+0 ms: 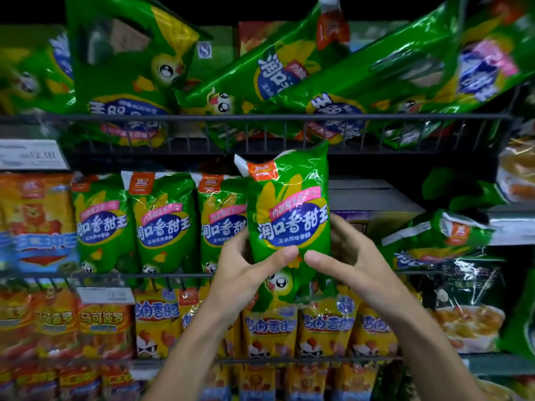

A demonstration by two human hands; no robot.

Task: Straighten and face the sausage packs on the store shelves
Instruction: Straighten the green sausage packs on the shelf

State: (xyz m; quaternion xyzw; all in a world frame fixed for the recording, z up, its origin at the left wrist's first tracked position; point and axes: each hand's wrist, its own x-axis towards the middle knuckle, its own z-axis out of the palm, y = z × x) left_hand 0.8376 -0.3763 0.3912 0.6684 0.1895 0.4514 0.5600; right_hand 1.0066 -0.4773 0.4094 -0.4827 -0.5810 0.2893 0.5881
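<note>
The left hand (249,264) and the right hand (351,256) grip one green sausage pack (289,215) between them, thumbs across its lower front and fingers curled behind. The pack is upright, label outward, held in front of the middle shelf and not yet seated.

Handling: the wrapper is glossy film and creases at the top seal, so expect a slippery, soft outer skin over firmer contents. It looks light enough for one hand. Hold the pack low and on both edges, as now; a grip at the loose top flap would probably let it swing.

Just left of the held pack, a row of matching green packs (165,221) stands upright and faced behind the wire rail (86,275) of the middle shelf. The gap to their right appears to be the destination. Further right, a fallen green pack (434,241) lies on its side.

Below, yellow sausage packs (327,328) stand in a row. On the upper shelf, large green packs (260,73) lean at various angles behind an upper wire rail (260,117) and still need straightening. A price tag (31,154) hangs at the left. The aisle is dim; the far edges are blurred.
</note>
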